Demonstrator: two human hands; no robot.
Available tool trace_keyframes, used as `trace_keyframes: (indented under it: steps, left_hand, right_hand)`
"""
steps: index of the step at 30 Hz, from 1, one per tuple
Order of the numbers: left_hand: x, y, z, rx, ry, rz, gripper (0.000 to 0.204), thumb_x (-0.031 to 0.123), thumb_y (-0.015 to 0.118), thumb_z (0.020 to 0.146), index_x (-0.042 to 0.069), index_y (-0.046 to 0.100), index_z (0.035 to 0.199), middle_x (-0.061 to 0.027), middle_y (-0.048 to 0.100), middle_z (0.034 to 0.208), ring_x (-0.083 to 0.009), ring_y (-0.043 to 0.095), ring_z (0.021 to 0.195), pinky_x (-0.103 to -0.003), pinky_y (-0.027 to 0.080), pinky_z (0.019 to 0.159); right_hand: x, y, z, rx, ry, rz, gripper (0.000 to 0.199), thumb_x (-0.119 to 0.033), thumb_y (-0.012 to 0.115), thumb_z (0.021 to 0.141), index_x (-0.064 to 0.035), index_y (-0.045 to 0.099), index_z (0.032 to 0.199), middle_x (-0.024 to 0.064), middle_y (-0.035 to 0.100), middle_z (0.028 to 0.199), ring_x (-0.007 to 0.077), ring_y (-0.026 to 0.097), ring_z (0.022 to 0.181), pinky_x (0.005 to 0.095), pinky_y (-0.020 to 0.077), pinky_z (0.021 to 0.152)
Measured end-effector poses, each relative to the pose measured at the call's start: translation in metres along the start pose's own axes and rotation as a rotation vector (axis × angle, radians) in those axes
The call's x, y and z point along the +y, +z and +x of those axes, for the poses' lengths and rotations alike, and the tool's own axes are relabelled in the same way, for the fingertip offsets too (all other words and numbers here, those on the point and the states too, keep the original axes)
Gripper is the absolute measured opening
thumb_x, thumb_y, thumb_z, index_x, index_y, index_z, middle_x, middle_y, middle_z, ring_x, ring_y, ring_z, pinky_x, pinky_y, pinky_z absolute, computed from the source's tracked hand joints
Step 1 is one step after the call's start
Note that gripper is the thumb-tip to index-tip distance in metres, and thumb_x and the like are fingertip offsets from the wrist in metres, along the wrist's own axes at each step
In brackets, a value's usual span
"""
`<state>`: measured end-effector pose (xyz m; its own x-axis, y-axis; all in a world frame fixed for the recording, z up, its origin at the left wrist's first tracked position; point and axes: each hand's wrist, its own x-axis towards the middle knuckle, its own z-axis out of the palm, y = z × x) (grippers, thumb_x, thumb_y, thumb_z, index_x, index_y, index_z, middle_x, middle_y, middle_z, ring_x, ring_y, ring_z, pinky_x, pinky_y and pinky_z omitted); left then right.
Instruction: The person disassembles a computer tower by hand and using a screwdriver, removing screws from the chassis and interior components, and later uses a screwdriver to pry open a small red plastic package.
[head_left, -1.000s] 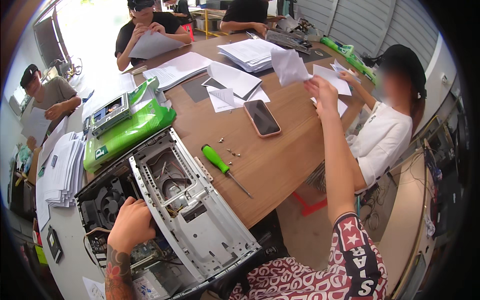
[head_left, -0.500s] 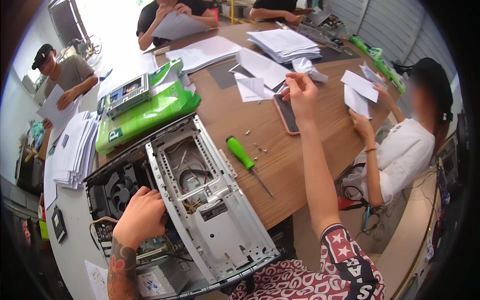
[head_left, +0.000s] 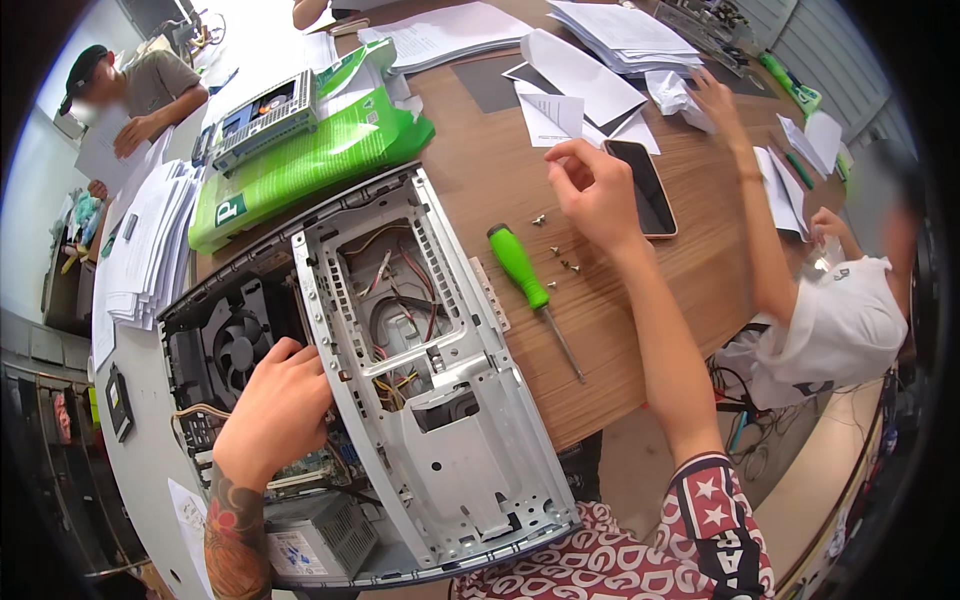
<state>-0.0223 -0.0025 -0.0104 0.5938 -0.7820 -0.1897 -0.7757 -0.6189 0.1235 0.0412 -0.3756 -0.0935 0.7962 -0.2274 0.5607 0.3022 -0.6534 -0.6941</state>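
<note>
An opened desktop computer case [head_left: 470, 470] lies in front of me, its metal frame facing up. My left hand [head_left: 278, 410] reaches into it beside the black fan [head_left: 240, 345], against the long metal rail; its fingers are curled and their tips hidden. My right hand [head_left: 597, 195] hovers over the table, fingers loosely bent, thumb and forefinger apart, nothing visible between them. Below it and to its left lie several small screws [head_left: 554, 250] and a green-handled screwdriver [head_left: 517, 265]. A phone [head_left: 642, 188] with a dark screen lies just right of it.
A green paper package [head_left: 300, 190] carries a metal drive unit [head_left: 265, 120] behind the case. Paper stacks [head_left: 155, 250] stand at left and far back. At right, a co-worker's hand [head_left: 715, 105] touches crumpled white paper [head_left: 672, 98]. A black flat part [head_left: 120, 405] lies at left.
My view has shifted. My right hand has come down toward the screws, its fingers lower than before. The co-worker at right has put down papers and reached to the crumpled paper. My left hand stays in the case.
</note>
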Motion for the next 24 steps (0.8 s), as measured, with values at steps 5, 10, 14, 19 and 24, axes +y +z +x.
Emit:
trace_keyframes:
  steps: [5,10,14,19,24]
  left_hand:
    - [0.0,-0.003,0.006,0.115,0.036,-0.102,0.02,0.006,0.069,0.061,0.006,0.066,0.081,-0.0089,0.064,0.081,-0.0284,0.06,0.083,-0.037,0.045,0.081]
    - [0.001,-0.003,0.002,0.153,0.001,0.012,0.015,0.008,0.068,0.06,0.006,0.068,0.076,-0.0083,0.064,0.079,-0.0279,0.057,0.082,-0.039,0.044,0.081]
    - [0.006,0.006,0.013,0.099,0.003,-0.008,0.018,0.011,0.069,0.059,0.008,0.071,0.077,-0.0087,0.066,0.082,-0.0286,0.058,0.084,-0.04,0.043,0.084]
    - [0.012,0.008,0.01,0.123,-0.029,-0.02,0.031,0.014,0.069,0.063,0.012,0.075,0.093,-0.0093,0.07,0.094,-0.0302,0.06,0.091,-0.041,0.041,0.084]
    - [0.013,0.005,0.007,0.102,0.005,-0.034,0.033,0.014,0.068,0.065,0.01,0.075,0.097,-0.0111,0.07,0.097,-0.0328,0.059,0.092,-0.042,0.041,0.085]
  right_hand:
    - [0.0,-0.01,0.001,-0.019,0.007,-0.037,0.007,-0.008,0.067,0.082,-0.0044,0.069,0.089,0.0061,0.062,0.06,0.0151,0.061,0.053,0.0289,0.0488,0.054]
    - [-0.004,0.002,0.001,-0.062,-0.026,-0.02,0.007,-0.008,0.066,0.084,-0.0046,0.068,0.089,0.0061,0.063,0.063,0.015,0.062,0.057,0.0291,0.0492,0.056]
    - [0.007,-0.006,-0.005,-0.062,-0.055,-0.053,0.009,-0.008,0.066,0.084,-0.004,0.068,0.091,0.0068,0.065,0.066,0.0124,0.063,0.058,0.0276,0.0497,0.057]
    - [0.005,-0.003,-0.004,-0.073,-0.076,-0.021,0.012,-0.011,0.066,0.083,-0.0039,0.07,0.092,0.0113,0.069,0.071,0.0232,0.068,0.064,0.0342,0.0527,0.062]
    - [-0.001,0.003,-0.006,-0.089,-0.084,-0.03,0.012,-0.013,0.066,0.082,-0.0041,0.069,0.09,0.0119,0.068,0.071,0.0265,0.068,0.067,0.0368,0.0534,0.066]
